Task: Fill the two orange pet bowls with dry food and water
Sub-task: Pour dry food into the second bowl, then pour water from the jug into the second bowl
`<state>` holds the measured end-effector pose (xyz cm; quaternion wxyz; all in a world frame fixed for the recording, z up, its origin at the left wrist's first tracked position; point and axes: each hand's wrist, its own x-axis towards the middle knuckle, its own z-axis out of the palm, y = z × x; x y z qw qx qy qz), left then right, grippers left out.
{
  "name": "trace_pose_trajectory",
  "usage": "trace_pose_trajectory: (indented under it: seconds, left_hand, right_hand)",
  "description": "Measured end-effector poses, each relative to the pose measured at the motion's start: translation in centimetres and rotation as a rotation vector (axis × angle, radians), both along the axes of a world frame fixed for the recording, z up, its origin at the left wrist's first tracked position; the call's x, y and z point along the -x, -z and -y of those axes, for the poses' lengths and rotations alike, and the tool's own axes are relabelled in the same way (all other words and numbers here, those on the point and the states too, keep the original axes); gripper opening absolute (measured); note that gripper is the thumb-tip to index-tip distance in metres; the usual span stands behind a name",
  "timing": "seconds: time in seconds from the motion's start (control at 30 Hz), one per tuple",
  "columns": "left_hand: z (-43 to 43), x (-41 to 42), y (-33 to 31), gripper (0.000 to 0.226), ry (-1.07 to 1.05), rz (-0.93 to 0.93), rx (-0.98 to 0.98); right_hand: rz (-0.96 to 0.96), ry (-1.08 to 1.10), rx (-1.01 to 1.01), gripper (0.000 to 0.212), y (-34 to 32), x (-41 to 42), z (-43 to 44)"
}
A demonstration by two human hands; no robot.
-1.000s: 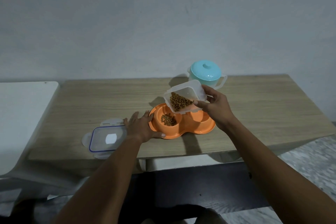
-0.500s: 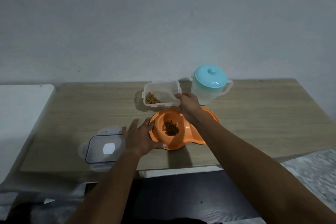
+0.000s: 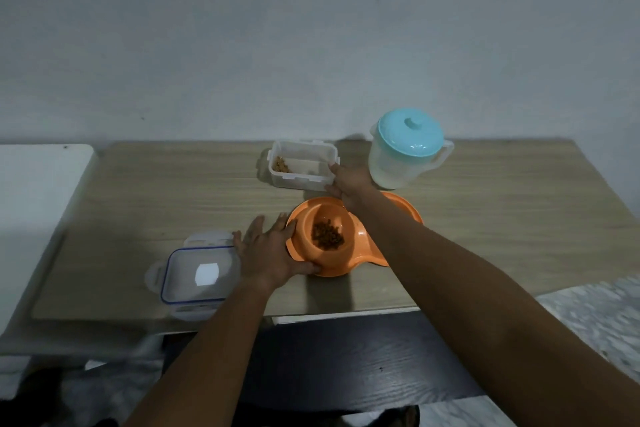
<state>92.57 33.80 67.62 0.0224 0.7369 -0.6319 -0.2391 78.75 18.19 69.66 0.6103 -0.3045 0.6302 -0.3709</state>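
Where a bare grey-blue wall (image 3: 311, 28) rises behind it, one pale wood-grain table (image 3: 173, 191) fills the middle of the view. A white surface (image 3: 34, 201) lies beside its left end and a dark wood-grain surface (image 3: 346, 367) below its near edge. One clear jug (image 3: 398, 166) with a turquoise top stands at the back right. Just in front of it lies one orange dish (image 3: 363, 256) with two bowls. The left bowl (image 3: 322, 215) holds a small heap of brown dry food (image 3: 327, 236); the right bowl (image 3: 403, 206) is mostly hidden under the right forearm. One clear box lid (image 3: 201, 274) with a blue seal lies flat at the near left; whether its white patch is a label or glare cannot be told. One clear box (image 3: 301, 166) sits behind the dish, with a few pellets in its left corner. The left hand (image 3: 268, 253) lies flat with fingers spread, thumb and forefinger against the dish's rim. The right hand (image 3: 351, 180) pinches the box's right end.
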Motion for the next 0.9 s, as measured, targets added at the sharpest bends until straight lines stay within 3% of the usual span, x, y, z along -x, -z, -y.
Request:
trace_pose_trajectory:
  seconds: [0.13,0.23,0.33,0.47,0.67,0.83,0.9]
  left_hand:
    - [0.0,0.2,-0.5,0.118,-0.006,-0.003,-0.046]
    - [0.0,1.2,-2.3,0.116,-0.017,-0.040,-0.057]
    - [0.2,2.8,-3.9,0.111,-0.094,-0.136,0.017]
    - [0.9,5.7,-4.5,0.128,-0.195,-0.148,0.041]
    - [2.4,8.4,-4.5,0.129,-0.326,-0.170,-0.023]
    - [3.6,9.7,-4.8,0.133,-0.443,-0.141,-0.093]
    - [3.9,10.1,-4.8,0.134,-0.465,-0.131,-0.111]
  right_hand:
    - [-0.102,0.007,0.113,0.030,-0.2,1.6,-2.6]
    - [-0.162,0.136,0.221,0.017,-1.7,4.4,-5.5]
    - [-0.263,0.353,0.286,0.016,-3.1,8.2,-7.0]
    - [-0.347,0.464,0.297,0.020,-5.1,12.6,-5.1]
    - [-0.419,0.148,0.329,0.055,-7.4,18.3,0.6]
    - [-0.371,-0.180,0.255,0.068,-7.2,19.9,3.5]
    - [-0.355,-0.212,0.259,0.071,-6.5,20.1,3.9]
